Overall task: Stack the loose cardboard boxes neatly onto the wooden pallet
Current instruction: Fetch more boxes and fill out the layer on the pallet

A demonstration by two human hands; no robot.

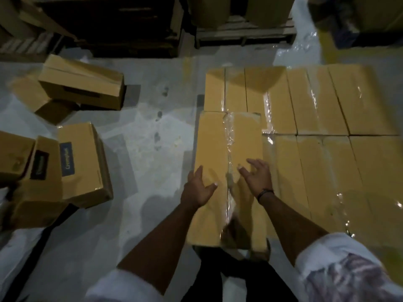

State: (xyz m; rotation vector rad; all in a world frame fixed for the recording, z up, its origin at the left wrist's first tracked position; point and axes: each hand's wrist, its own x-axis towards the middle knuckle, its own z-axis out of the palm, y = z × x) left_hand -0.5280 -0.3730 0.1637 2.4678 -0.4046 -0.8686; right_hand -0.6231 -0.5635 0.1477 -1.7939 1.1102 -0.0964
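Both hands are released, fingers spread and straight, grasping nothing. The left hand [199,188] is over the left edge of a long cardboard box [212,144], thumb pointing inward. The right hand [256,177] is over the box's right half, just right of the clear tape strip [229,131] that runs down the middle of the lid. Whether either palm touches the cardboard cannot be told. A dark band [265,192] circles the right wrist, and both arms come out of white sleeves.

This box lies lengthwise, near end toward the person, at the near left corner of a flat layer of stacked boxes [316,101]. They sit side by side in two rows stretching right and far, some with shiny tape on them. The pallet beneath them is hidden.

On the grey floor [141,127] to the left, well apart from the stack, loose boxes lie in disorder: a tilted box [80,83] far left rests on another, and a box with a dark label [84,162] sits nearer among others. At the far edge stands a wooden pallet [244,33] carrying goods.
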